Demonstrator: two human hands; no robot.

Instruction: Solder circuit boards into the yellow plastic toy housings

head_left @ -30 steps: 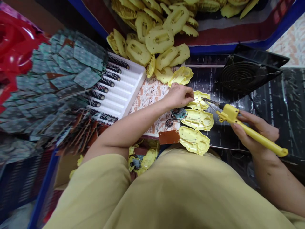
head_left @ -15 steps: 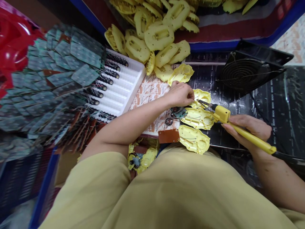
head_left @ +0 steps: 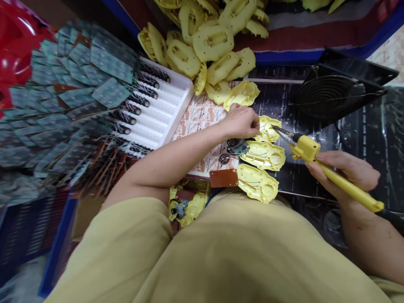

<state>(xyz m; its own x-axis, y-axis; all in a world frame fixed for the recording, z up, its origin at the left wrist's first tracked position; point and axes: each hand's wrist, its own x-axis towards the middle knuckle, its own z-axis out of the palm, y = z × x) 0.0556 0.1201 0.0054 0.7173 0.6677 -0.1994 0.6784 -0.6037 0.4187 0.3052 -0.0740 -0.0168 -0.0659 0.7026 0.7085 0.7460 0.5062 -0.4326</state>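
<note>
My right hand [head_left: 347, 174] is wrapped round a yellow soldering iron [head_left: 341, 179], its dark tip pointing left over the edge of a yellow plastic shell [head_left: 268, 128]. At that shell's left end is my left hand [head_left: 241, 122], fingers pinched together; what lies between them is hidden. Just nearer to me are a second yellow shell [head_left: 265, 155] with thin wires in it and a third shell [head_left: 259, 182]. A small round speaker [head_left: 224, 158] and a green circuit board [head_left: 240, 148] lie left of the second shell. A brown board [head_left: 223, 178] touches the third.
A white foam tray [head_left: 172, 105] holds a row of black parts with wires, beside a big heap of green circuit boards [head_left: 78, 92]. Many yellow shells [head_left: 213, 42] spill from a blue-edged bin at the back. A black fan [head_left: 331, 94] stands at right.
The soldering iron in my right hand has drawn back to the right, its tip away from my left fingers. My left hand stays nearly in place.
</note>
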